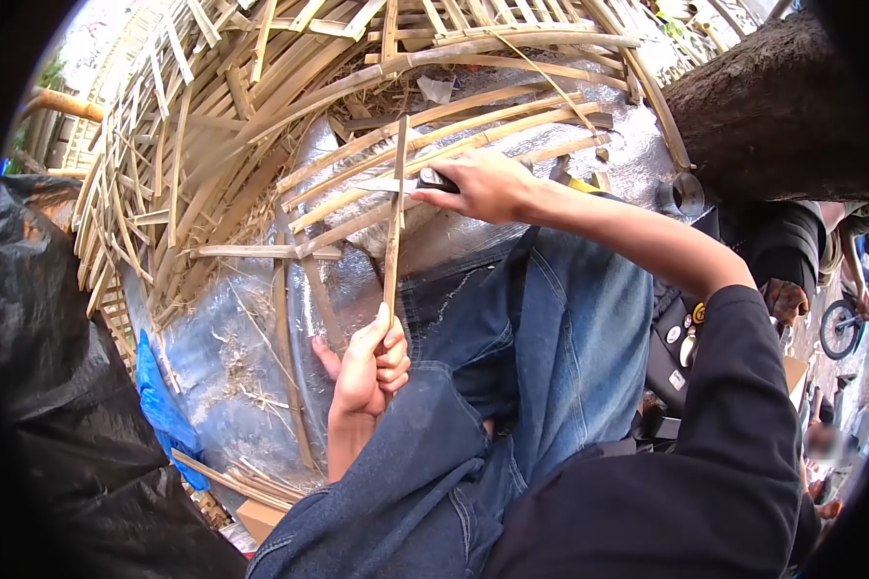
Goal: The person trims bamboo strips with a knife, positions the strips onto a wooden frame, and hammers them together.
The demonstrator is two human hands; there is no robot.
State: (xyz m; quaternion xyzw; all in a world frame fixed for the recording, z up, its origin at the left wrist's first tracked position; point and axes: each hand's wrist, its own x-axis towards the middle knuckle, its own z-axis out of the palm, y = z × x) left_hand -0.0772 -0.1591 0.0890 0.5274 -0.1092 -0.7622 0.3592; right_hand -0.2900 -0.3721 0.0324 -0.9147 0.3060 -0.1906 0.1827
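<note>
My left hand [367,365] is closed around the lower part of a bamboo strip [392,261], which stands nearly upright in view in front of my knees. My right hand [483,185] grips the dark handle of a knife [381,185]. Its blade points left and meets the strip across its upper part; whether it cuts into the strip, I cannot tell. Behind the blade several split bamboo strips [473,125] lie side by side on a silvery plastic sheet [212,338].
A large heap of bamboo slats [212,145] fills the far left. A thick tree trunk [772,106] stands at the upper right, with a roll of tape [682,195] near it. Black sheeting [48,386] and a blue plastic piece [159,396] lie left. A bicycle wheel [841,330] shows far right.
</note>
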